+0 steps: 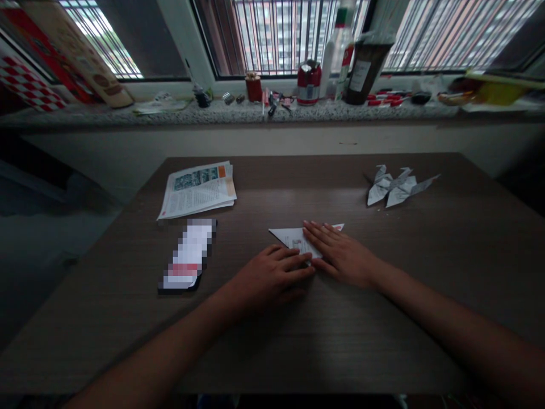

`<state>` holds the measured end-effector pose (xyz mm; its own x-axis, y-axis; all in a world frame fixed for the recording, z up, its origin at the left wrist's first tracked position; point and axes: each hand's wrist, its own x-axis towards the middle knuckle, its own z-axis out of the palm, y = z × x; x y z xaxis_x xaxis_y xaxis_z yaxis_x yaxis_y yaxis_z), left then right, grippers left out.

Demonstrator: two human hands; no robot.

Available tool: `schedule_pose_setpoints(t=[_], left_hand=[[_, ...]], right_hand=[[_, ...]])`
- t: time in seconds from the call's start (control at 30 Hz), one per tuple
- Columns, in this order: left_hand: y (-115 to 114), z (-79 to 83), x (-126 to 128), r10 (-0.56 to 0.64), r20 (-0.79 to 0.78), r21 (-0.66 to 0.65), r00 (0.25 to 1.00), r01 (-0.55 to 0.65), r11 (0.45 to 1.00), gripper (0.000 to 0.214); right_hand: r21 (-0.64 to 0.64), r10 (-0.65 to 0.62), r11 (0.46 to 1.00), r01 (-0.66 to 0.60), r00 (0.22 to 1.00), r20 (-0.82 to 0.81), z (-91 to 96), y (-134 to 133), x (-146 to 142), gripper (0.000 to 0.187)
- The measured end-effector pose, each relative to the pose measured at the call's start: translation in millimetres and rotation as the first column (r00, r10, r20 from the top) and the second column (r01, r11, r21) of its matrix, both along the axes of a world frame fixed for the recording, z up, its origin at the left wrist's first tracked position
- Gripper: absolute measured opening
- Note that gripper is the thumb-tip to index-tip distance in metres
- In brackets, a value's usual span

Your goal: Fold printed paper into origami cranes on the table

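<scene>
A folded sheet of printed paper (286,236), shaped like a triangle, lies flat at the middle of the table with a long edge facing the window. My right hand (340,253) rests flat across its right part, fingers stretched out and pointing to the upper left. At the near corner, my left hand (275,272) touches the paper with its fingertips; its fingers are extended and a little bent. The two hands almost meet at that corner. Both hide part of the paper, and neither grips it.
A phone (189,255) with a blurred screen lies left of my hands, behind it a stack of printed sheets (198,190). Two folded paper cranes (395,184) stand at the back right. Bottles, a red can (309,82) and small items line the stone window sill (238,116).
</scene>
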<state>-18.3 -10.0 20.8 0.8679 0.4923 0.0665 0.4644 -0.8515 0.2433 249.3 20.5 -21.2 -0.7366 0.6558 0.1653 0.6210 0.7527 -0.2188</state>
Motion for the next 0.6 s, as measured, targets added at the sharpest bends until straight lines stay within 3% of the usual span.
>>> schedule_pose_setpoints(t=[0.3, 0.6], left_hand=[[1, 2.9, 0, 0.013, -0.019, -0.017, 1.0, -0.014, 1.0, 0.043], [-1, -0.9, 1, 0.028, 0.005, -0.019, 1.0, -0.028, 0.999, 0.044]], right_hand=[[-0.027, -0.047, 0.999, 0.047, 0.999, 0.004, -1.7, 19, 17, 0.087], [0.027, -0.122, 0.992, 0.121, 0.992, 0.041, -5.6, 33, 27, 0.081]])
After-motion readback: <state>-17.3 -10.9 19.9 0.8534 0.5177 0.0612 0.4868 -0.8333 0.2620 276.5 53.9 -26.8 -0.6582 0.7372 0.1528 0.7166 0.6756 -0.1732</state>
